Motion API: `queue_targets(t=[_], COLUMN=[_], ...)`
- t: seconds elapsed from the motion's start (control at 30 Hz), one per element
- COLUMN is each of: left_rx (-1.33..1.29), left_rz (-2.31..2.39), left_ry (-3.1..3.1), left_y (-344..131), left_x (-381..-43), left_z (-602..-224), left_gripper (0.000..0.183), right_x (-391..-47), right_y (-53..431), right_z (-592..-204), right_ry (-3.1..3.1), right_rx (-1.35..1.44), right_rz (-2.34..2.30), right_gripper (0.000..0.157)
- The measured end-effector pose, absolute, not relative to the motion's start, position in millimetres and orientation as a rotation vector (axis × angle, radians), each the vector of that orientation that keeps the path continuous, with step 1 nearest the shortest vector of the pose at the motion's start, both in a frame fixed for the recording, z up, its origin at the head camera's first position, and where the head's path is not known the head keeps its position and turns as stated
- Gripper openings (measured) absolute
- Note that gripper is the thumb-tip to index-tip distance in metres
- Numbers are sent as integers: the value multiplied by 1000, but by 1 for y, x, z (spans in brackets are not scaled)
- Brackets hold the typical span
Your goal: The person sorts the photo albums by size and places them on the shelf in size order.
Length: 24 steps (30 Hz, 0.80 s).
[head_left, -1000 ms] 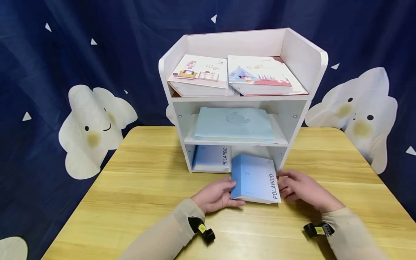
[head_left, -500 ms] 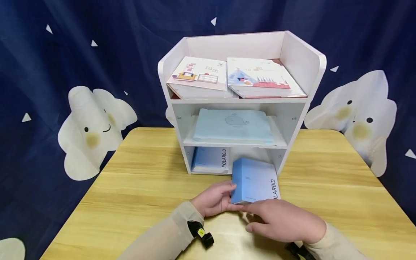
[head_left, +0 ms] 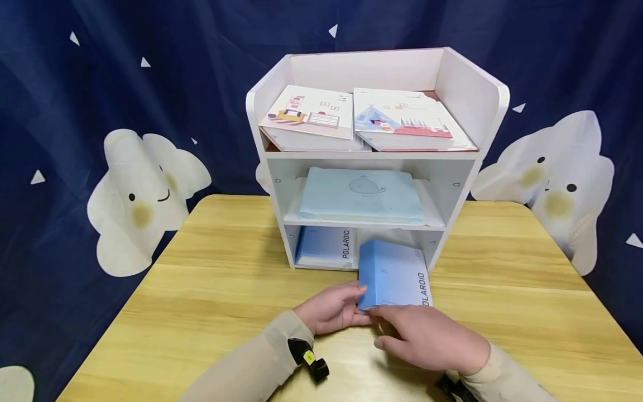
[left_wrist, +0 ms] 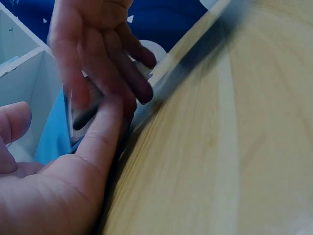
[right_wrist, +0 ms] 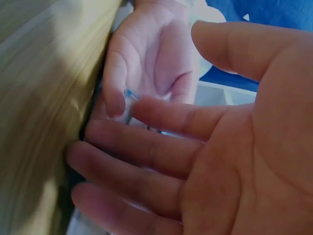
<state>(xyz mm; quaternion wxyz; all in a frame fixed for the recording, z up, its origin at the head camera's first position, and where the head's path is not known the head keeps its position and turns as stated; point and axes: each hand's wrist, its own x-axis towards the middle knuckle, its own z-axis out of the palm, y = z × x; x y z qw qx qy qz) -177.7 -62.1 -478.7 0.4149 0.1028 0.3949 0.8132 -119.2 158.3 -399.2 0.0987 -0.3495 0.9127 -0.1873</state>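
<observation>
A thick blue album marked POLAROID (head_left: 394, 273) lies partly inside the right half of the bottom shelf, its near end sticking out over the table. At its near left corner is my left hand (head_left: 334, 309), thumb by the spine and straight fingers along the front edge. My right hand (head_left: 429, 338) lies across the album's near edge, fingers straight and pointing left to the other hand's fingertips. In the right wrist view the fingers (right_wrist: 146, 152) are extended and slightly spread. The album's near right corner is hidden behind the right hand in the head view.
The white shelf unit (head_left: 459, 153) stands on the wooden table (head_left: 216, 301). A second POLAROID album (head_left: 324, 245) fills the bottom shelf's left side. A pale blue whale album (head_left: 361, 195) lies on the middle shelf, and illustrated books (head_left: 308, 114) are on top.
My right hand has moved from the album's right side round to its near edge. Over the last half second the album has slid slightly deeper into the shelf. The left hand stays at the corner.
</observation>
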Motion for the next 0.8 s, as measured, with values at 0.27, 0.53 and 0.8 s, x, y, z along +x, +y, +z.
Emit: queue_targets(t=[0.27, 0.53, 0.8], left_rx=[298, 345, 215], left_rz=[2045, 2077, 2030], left_ry=[1034, 1015, 1343], left_y=[-59, -60, -66], left_x=[-178, -183, -182], left_z=[-478, -477, -473], left_gripper=[37, 54, 60], right_x=[-131, -151, -158], right_y=[155, 156, 177], right_z=[-415, -430, -421], right_ry=[2862, 2957, 2835], right_rx=[-975, -930, -944], right_rz=[-585, -696, -683], right_gripper=[49, 45, 45])
